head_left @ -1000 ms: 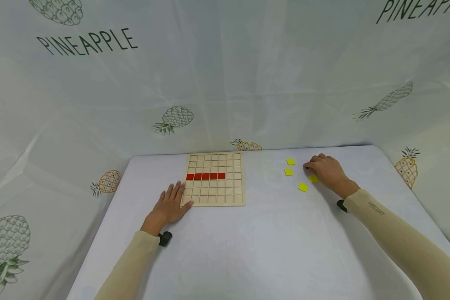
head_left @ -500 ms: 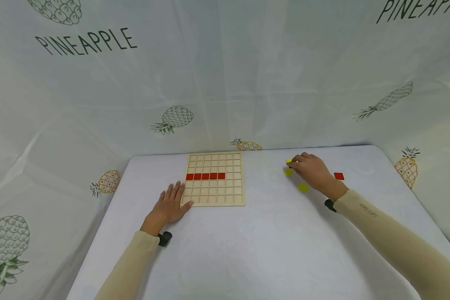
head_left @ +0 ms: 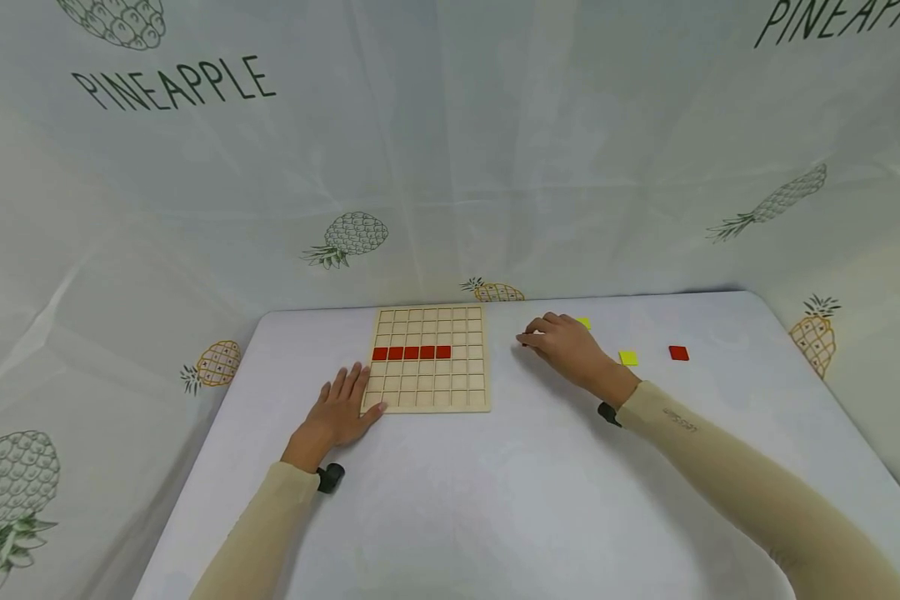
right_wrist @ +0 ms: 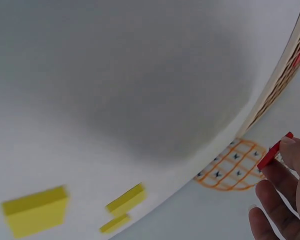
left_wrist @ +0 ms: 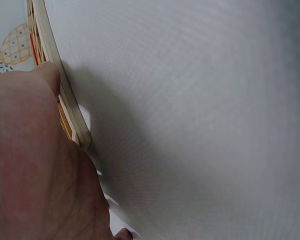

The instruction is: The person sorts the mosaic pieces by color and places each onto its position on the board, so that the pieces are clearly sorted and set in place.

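My left hand (head_left: 336, 414) lies with spread, straight fingers along the left edge of a wooden grid board (head_left: 459, 383), thumb at its near edge. The left wrist view shows the thumb side against the board's pale side wall (left_wrist: 72, 107). Several red tiles (head_left: 411, 352) fill part of one row on the board, starting at its left side. Between thumb and fingertips my right hand (head_left: 573, 354) pinches another red square tile (right_wrist: 275, 151), raised over the table just right of the board; from the head view the tile is mostly hidden.
Yellow tiles (head_left: 628, 357) lie on the white table (head_left: 450, 500) right of the board, some hidden under my right hand. Farther right is a loose red tile (head_left: 678, 353). Behind the table hangs a pineapple-print cloth (head_left: 450, 167).
My right hand has moved left from the loose tiles toward the board, carrying a red tile. This uncovered another red tile at the right. The left hand has stayed put.
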The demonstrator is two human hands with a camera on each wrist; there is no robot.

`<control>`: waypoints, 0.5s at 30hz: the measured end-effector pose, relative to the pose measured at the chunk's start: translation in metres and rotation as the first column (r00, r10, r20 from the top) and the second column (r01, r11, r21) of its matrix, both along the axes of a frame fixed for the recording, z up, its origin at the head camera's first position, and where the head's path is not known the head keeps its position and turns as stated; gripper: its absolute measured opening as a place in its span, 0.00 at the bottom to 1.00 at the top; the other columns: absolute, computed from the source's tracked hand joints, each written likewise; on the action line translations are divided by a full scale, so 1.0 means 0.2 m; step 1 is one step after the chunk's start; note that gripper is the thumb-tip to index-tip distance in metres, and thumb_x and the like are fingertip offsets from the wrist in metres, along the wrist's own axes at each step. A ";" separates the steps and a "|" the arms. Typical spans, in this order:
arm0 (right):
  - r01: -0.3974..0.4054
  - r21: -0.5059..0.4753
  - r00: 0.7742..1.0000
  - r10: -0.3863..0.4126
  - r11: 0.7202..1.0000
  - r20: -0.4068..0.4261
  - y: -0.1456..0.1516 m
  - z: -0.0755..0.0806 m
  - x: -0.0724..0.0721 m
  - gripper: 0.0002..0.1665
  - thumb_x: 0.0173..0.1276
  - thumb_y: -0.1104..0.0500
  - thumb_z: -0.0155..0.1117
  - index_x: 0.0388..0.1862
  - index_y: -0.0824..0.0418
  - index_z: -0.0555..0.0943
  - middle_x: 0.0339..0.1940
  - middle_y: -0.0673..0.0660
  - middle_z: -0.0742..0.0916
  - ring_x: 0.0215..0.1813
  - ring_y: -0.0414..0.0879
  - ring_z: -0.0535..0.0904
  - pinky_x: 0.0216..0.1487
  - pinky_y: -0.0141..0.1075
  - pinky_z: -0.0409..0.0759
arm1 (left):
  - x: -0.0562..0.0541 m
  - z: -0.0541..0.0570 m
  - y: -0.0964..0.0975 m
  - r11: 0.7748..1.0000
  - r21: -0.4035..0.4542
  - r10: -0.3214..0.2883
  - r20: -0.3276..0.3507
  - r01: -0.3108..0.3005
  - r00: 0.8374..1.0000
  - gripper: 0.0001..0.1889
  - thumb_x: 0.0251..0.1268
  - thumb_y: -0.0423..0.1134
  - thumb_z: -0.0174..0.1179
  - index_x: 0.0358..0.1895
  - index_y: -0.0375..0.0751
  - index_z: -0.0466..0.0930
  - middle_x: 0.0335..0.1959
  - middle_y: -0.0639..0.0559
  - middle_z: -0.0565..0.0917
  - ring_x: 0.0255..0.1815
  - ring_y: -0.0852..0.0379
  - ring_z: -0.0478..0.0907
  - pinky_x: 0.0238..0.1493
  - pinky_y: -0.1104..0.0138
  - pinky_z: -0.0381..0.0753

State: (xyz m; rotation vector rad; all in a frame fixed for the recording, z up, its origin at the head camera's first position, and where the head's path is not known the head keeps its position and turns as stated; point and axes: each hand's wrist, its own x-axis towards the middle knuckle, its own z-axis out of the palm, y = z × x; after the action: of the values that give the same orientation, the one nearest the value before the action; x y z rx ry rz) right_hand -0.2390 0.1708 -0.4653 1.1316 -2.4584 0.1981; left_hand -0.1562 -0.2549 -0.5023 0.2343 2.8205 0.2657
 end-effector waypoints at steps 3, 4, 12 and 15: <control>-0.005 0.000 1.000 0.005 1.000 0.021 -0.07 0.00 0.00 0.14 0.64 0.64 0.80 0.49 0.58 0.93 0.45 0.56 0.91 0.48 0.53 0.86 0.48 0.45 0.86 | 0.01 0.01 0.00 1.000 0.012 0.001 -0.004 -0.001 1.000 0.46 0.84 0.60 0.47 0.87 0.33 0.39 0.88 0.33 0.41 0.87 0.31 0.37 0.83 0.36 0.41; -0.004 0.002 1.000 0.004 1.000 0.025 -0.10 0.01 0.01 0.14 0.65 0.63 0.80 0.50 0.58 0.93 0.45 0.56 0.91 0.48 0.53 0.86 0.49 0.44 0.86 | 0.01 0.01 0.00 1.000 0.016 0.001 -0.006 -0.001 1.000 0.46 0.84 0.60 0.47 0.86 0.33 0.39 0.88 0.33 0.41 0.87 0.30 0.38 0.83 0.36 0.41; -0.003 0.046 0.998 0.000 0.999 0.065 -0.26 0.00 0.01 0.15 0.67 0.62 0.78 0.52 0.55 0.93 0.47 0.54 0.91 0.51 0.51 0.85 0.53 0.43 0.86 | 0.01 0.01 0.00 1.000 0.014 -0.003 -0.019 0.003 1.000 0.45 0.84 0.59 0.47 0.86 0.32 0.40 0.88 0.33 0.43 0.87 0.30 0.39 0.83 0.35 0.43; -0.006 0.054 0.997 0.002 0.999 0.074 -0.31 0.00 0.01 0.14 0.69 0.61 0.77 0.53 0.55 0.92 0.47 0.53 0.91 0.52 0.51 0.85 0.54 0.43 0.86 | 0.01 0.01 0.00 1.000 0.016 -0.001 -0.020 0.001 1.000 0.46 0.83 0.59 0.47 0.86 0.32 0.41 0.88 0.32 0.43 0.87 0.30 0.39 0.83 0.35 0.42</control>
State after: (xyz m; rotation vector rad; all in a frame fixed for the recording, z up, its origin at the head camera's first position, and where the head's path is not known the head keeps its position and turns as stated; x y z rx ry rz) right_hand -0.2361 0.1082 -0.4648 1.1721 -2.5403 0.1783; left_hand -0.1546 -0.2541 -0.5004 0.2433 2.8388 0.2867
